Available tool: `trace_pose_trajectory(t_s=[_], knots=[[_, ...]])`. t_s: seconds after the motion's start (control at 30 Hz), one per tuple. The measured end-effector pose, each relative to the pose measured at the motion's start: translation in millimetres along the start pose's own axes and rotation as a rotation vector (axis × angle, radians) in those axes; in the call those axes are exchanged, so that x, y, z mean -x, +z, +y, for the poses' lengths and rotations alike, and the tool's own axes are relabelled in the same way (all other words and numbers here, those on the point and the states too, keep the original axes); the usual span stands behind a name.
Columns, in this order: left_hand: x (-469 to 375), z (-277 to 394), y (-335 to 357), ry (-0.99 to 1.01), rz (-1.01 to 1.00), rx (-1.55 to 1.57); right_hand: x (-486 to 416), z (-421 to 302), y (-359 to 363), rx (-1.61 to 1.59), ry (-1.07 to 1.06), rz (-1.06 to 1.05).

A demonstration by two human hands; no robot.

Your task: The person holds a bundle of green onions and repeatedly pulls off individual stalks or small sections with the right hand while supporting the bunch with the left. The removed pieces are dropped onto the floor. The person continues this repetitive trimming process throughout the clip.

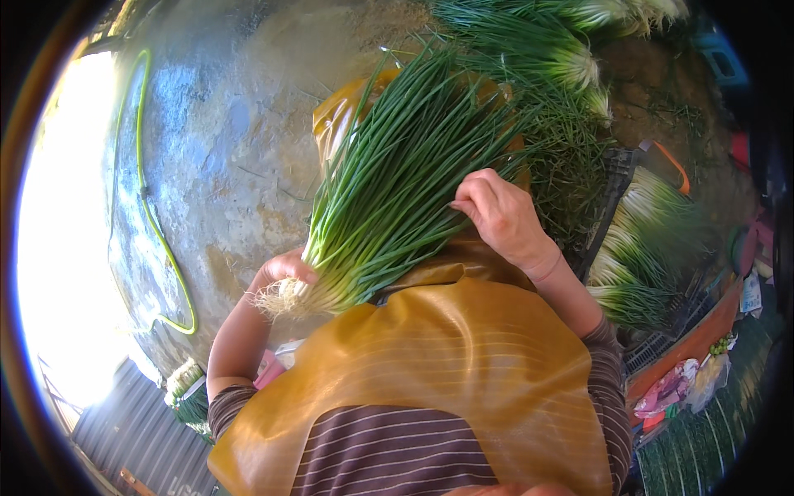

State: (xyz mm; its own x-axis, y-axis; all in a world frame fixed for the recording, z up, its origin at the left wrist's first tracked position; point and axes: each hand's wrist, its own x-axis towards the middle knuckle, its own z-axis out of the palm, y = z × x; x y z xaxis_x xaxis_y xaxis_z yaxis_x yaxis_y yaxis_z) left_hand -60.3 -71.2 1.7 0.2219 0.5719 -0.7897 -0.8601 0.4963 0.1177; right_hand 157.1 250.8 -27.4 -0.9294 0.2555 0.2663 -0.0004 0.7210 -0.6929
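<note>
A large bunch of green onions (pixel 397 180) lies across my lap, its green leaves fanning up and to the right. My left hand (pixel 288 268) grips it near the white root end, thumb on top; its other fingers are mostly hidden under the stalks. Pale stringy roots (pixel 282 301) stick out below that thumb. At the right side of the leaves is my right hand (pixel 496 208), thumb and curled fingers drawn together. Whether a leaf is pinched between them cannot be made out. A yellow-brown waterproof apron (pixel 434 347) covers my chest and lap beneath the bunch.
More green onions (pixel 552 56) lie on the ground ahead, by loose leaf scraps (pixel 564 167). A black crate (pixel 611 204) at right holds several bundles (pixel 639 235). A yellow-green hose (pixel 149 217) curves over the wet concrete floor (pixel 229 155). Another bundle (pixel 189 390) stands at lower left.
</note>
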Motion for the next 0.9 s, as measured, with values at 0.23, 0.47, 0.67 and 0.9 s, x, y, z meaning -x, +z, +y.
trace_pose_trajectory(t_s=[0.23,0.47,0.67,0.9], knots=[[-2.7,-2.2,-24.4,-0.036,-0.033,-0.094,1.3,14.8,-34.0,-0.258,0.321,0.392],[0.3,1.1,-22.9,-0.045,-0.033,-0.077,-25.0,27.1,-9.3,0.097,0.196,0.178],[1.2,0.2,-10.0,-0.030,-0.018,-0.053,-10.0,14.2,-5.9,0.006,0.396,0.214],[-0.4,5.1,-14.3,-0.064,-0.003,-0.154,-9.3,15.9,-5.8,-0.047,0.135,0.240]])
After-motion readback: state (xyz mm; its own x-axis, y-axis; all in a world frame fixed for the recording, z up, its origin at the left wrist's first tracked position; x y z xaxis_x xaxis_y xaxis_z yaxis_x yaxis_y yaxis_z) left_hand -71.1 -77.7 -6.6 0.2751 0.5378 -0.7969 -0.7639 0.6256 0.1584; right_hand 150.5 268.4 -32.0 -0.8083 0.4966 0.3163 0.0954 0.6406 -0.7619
